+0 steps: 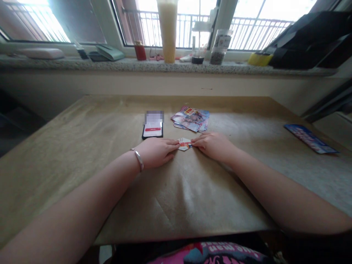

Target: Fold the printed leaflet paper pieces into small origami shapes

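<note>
Nearest, a printed dark shirt (217, 253) is seen at the bottom edge, just below the near side of the table (154, 205). A brown, slightly wrinkled covering is seen on it; bare surface is left between that edge and the hands.

Left hand (156, 152), silver bracelet (139, 160) at its wrist: fingers extended, tips laid over the left end of a small paper piece (185, 145). Right hand (213, 145): fingers curved, tips set on the right end. Pinched or only pressed down: cannot be told for either hand. The paper piece lies mid-table between them, pointed in outline, white with orange print, apparently folded.

For good work here, both ends should be kept pinned with equal pressure, so no twist is put in. Corners would best be lined up before any crease is pressed hard; a crease is probably best run from the middle outward, against the flat table, with one side anchored. Thin printed paper is likely to slip or spring back, so light, flat fingertips are advised. Wrinkles in the covering should be avoided underneath.

Just beyond the left hand, a phone (153, 129) is laid screen up; beyond the paper, a fanned pile of printed sheets (191, 119). Well apart at right, a blue printed item (310, 139). Farthest, a stone windowsill (110, 69) is lined with odds and ends.
</note>
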A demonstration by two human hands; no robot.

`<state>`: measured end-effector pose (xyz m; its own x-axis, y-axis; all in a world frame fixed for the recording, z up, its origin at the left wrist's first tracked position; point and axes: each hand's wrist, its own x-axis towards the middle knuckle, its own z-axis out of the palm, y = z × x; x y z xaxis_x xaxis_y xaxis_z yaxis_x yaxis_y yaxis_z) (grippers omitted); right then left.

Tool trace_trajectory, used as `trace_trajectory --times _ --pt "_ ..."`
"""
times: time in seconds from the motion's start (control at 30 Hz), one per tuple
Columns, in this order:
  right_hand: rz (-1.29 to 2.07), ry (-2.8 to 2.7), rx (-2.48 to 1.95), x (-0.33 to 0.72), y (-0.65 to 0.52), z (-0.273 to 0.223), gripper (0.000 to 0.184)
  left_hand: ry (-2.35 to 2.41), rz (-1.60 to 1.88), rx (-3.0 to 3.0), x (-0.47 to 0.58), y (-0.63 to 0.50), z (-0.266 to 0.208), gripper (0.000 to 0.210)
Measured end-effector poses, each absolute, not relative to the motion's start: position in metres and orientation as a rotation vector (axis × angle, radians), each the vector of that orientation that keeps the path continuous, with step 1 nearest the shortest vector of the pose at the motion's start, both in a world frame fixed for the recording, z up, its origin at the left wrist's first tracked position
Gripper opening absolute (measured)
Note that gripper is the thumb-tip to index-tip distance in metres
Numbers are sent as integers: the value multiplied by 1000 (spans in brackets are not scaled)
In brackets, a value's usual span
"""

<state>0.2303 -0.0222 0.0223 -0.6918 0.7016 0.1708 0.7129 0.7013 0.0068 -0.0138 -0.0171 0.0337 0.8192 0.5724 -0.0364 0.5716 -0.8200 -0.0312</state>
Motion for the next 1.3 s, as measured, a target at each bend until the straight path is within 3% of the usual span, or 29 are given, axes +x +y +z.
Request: trace_trajectory --times 0.2,0.83,1.3 --pt "-117 -2755 -1267 234 -27 26 31 -884 29 -2966 -20 -12 40 31" --pt "-222 -2804 -1526 237 -29 36 29 -1092 148 -2808 -34 -7 47 25" --pt "-295 -2747 -1236 228 -31 20 25 -809 -88 -2739 -16 -15 37 25"
